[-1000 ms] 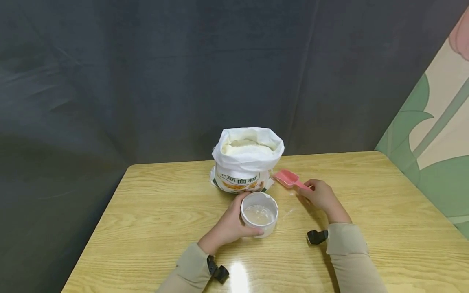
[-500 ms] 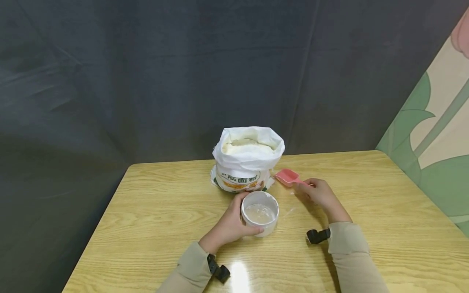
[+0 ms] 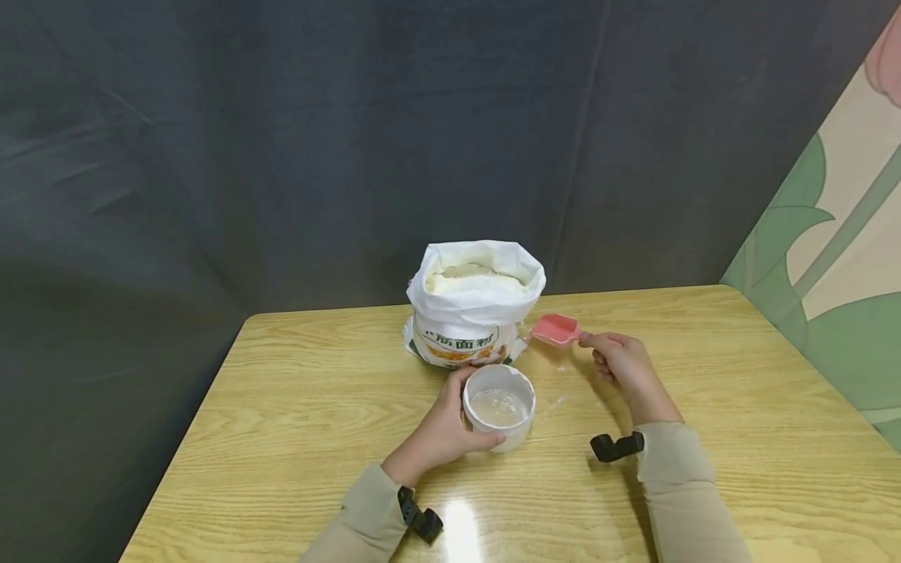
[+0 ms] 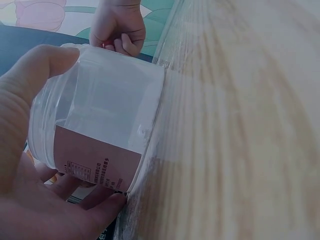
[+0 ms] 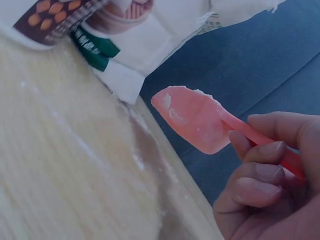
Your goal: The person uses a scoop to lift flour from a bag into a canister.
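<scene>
My left hand [image 3: 443,426] grips a clear plastic jar [image 3: 517,442] from its left side, thumb at the near side and fingers behind. The jar stands upright on the table with a little whitish stuff at its bottom; a label [image 4: 95,157] shows in the left wrist view. My right hand [image 3: 626,363] holds a pink scoop [image 3: 556,329] by its handle, fingers curled round it. In the right wrist view the scoop [image 5: 192,120] is raised off the table, with white powder clinging to its edge. Behind the jar stands an open white flour bag [image 3: 472,313], full of pale flour.
The wooden table [image 3: 296,422] carries faint white powder streaks right of the jar. A dark curtain [image 3: 338,156] hangs behind its back edge. At the right is a wall [image 3: 845,313] with painted flowers and leaves.
My right hand has picked the scoop up from the table and raised it slightly, its bowl now turned. The left hand keeps hold of the jar in the same place.
</scene>
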The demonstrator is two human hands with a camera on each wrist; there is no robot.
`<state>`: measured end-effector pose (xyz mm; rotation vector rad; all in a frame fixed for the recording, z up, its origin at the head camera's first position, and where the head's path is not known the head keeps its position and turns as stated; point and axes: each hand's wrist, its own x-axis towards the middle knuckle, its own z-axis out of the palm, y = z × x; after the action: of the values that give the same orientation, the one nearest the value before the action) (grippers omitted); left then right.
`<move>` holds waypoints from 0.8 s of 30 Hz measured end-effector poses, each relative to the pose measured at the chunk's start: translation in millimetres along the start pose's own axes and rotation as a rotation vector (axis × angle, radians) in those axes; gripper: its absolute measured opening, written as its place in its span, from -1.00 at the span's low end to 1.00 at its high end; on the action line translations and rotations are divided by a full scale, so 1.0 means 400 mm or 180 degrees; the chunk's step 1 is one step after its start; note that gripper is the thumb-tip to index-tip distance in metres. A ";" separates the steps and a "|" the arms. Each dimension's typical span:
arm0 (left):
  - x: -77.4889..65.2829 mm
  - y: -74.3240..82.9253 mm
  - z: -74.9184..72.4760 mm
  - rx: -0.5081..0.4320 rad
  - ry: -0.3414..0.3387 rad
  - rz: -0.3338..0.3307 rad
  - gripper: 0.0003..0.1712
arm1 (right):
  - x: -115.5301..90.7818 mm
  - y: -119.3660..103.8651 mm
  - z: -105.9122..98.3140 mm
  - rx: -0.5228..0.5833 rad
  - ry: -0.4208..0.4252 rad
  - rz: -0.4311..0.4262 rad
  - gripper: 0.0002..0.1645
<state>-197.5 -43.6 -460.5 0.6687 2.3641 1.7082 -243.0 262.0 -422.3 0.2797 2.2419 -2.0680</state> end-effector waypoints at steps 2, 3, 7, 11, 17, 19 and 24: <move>0.000 0.002 -0.001 -0.0024 -0.0011 -0.0006 0.19 | -0.003 -0.007 -0.001 0.0106 0.0061 0.0022 -0.70; 0.000 0.002 -0.002 -0.0031 -0.0013 0.0002 0.19 | -0.004 -0.010 -0.002 0.0157 0.0087 0.0025 -0.69; -0.002 0.004 -0.004 -0.0059 -0.0031 -0.0045 0.20 | -0.012 -0.026 -0.001 0.0497 0.0134 -0.0045 -0.67; -0.004 0.004 -0.006 -0.0076 -0.0032 -0.0099 0.22 | -0.022 -0.046 0.002 0.0942 0.0196 -0.0186 -0.63; -0.004 0.002 -0.005 -0.0094 -0.0025 -0.0043 0.20 | -0.047 -0.084 0.004 0.1449 0.0423 -0.0421 -0.56; -0.004 0.001 -0.003 -0.0124 -0.0017 -0.0015 0.19 | -0.059 -0.098 0.004 0.1596 0.0484 -0.0508 -0.56; -0.005 -0.003 0.002 -0.0175 -0.0010 -0.0008 0.18 | -0.095 -0.131 -0.001 0.1828 0.0584 -0.0794 -0.57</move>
<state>-195.8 -44.2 -462.1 0.6592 2.3055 1.7628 -215.3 255.7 -363.9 0.2370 1.7838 -2.9040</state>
